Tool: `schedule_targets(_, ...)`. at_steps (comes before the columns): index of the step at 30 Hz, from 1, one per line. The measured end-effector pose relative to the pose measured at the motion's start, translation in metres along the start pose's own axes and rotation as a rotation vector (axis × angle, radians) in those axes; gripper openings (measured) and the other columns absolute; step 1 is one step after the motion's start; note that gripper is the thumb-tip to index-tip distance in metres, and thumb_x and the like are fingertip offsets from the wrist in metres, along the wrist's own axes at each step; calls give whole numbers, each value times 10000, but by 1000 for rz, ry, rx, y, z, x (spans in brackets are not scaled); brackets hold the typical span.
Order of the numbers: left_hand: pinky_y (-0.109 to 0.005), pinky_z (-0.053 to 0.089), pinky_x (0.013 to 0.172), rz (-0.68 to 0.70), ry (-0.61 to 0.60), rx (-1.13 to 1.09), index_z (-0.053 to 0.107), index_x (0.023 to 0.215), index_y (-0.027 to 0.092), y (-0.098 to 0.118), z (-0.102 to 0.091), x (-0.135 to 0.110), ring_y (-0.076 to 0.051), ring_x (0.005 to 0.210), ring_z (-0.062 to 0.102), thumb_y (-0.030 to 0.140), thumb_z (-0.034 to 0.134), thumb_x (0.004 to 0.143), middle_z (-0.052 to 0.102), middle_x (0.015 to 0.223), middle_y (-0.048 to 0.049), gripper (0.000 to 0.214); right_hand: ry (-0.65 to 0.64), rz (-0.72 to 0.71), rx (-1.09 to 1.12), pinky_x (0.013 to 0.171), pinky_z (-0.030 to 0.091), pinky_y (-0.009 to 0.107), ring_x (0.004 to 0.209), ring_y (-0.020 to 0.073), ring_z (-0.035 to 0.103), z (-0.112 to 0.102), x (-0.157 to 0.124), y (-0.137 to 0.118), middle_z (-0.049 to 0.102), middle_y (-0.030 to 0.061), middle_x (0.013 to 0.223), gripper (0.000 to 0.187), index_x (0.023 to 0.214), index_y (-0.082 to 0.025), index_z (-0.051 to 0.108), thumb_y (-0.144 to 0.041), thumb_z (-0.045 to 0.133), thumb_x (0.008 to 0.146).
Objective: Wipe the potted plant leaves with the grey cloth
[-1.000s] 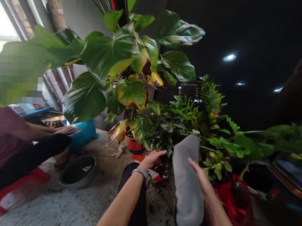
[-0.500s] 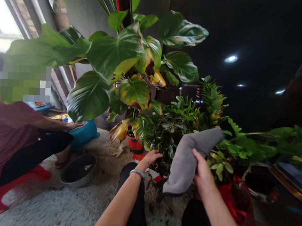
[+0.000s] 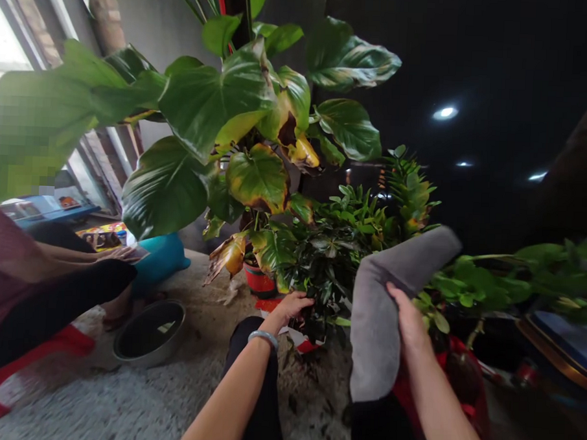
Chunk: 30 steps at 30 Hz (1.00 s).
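My right hand [image 3: 408, 319] grips a grey cloth [image 3: 379, 311] and holds it up in front of a small-leaved green plant [image 3: 453, 288] in a red pot [image 3: 454, 383]. The cloth folds over my fingers, one end pointing up to the right. My left hand [image 3: 289, 307], a silver bangle on its wrist, reaches into the dark-leaved bush [image 3: 328, 260] at the centre; its fingers curl among the lower leaves, and what they hold is hidden. Behind the bush stands a big-leaved plant [image 3: 215, 113] with yellowing leaves in a small red pot [image 3: 259, 280].
A person in a maroon top [image 3: 9, 279] sits at the left on a red stool [image 3: 5, 373], hands on a teal pot [image 3: 160, 259]. A dark metal bowl [image 3: 150, 330] lies on the gritty floor [image 3: 134, 401]. Dark furniture fills the right edge.
My right hand has shifted the cloth slightly right and higher, its upper end now swinging toward the right plant. My left hand stays among the bush's leaves.
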<state>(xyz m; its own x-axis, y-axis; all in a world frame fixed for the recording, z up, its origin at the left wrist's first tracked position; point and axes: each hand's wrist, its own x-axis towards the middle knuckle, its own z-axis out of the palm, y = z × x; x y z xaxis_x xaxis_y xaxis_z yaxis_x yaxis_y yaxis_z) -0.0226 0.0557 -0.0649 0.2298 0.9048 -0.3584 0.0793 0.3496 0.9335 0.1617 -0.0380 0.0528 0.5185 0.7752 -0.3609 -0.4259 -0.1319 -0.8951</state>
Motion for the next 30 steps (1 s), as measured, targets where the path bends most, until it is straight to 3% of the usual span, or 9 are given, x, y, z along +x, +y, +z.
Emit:
schedule_targets(3,-223,349,469,23,-22,-2,596,658,171,-5,-2,4,-119,542,489,244,697,637,553,563,36,126,-275,319,-136,685,565,420,770,333,711,1,-21,44,712,88,568,288,643,-182,692,-467,661,606)
schedule_targets(5,-222,347,466,32,-62,6,609,671,163,-9,-6,7,-112,529,476,285,714,627,549,565,37,167,-320,278,-210,718,563,408,795,326,714,-8,-42,67,753,94,680,316,679,-174,706,-471,696,571)
schedule_targets(8,-218,353,483,18,-75,28,629,727,154,-12,-10,10,-113,565,499,338,725,616,585,622,24,236,-146,83,-275,782,550,404,869,330,704,-22,-55,57,772,104,806,427,759,-152,715,-499,738,511)
schedule_targets(13,-223,385,518,7,-18,39,643,898,133,-16,-11,14,-134,656,552,319,730,613,634,739,-4,351,190,-297,-47,860,528,391,962,300,682,-2,-14,-11,768,90,882,463,956,-132,690,-430,704,603)
schedule_targets(16,-226,395,511,-4,-12,44,650,975,134,-18,-10,15,-136,643,559,313,720,632,647,746,-7,393,39,6,120,757,568,394,855,294,712,20,-3,0,748,73,687,301,882,-140,684,-341,641,663)
schedule_targets(19,-229,394,505,13,-10,61,678,946,134,-21,-12,15,-139,614,558,333,719,635,649,718,-10,372,-251,388,20,710,571,397,859,321,712,20,-25,53,737,98,651,249,778,-149,685,-352,659,637)
schedule_targets(24,-252,414,514,-31,-35,148,711,789,144,-30,-24,16,-164,569,576,238,723,584,661,656,-24,226,-325,348,-221,730,544,365,924,321,688,-18,-59,108,762,93,807,490,875,-142,702,-470,755,515)
schedule_targets(27,-282,411,530,-54,170,143,670,573,156,-38,-43,16,-222,568,601,40,698,459,591,487,-16,164,-370,269,-303,712,530,363,885,320,691,-33,-49,104,759,97,810,499,859,-138,712,-527,719,546)
schedule_targets(30,-282,424,593,80,444,14,609,510,179,-39,-69,15,-248,714,639,46,659,502,598,521,-33,143,-373,162,-386,727,521,367,882,319,688,-40,-35,101,757,104,814,455,822,-141,722,-528,685,587)
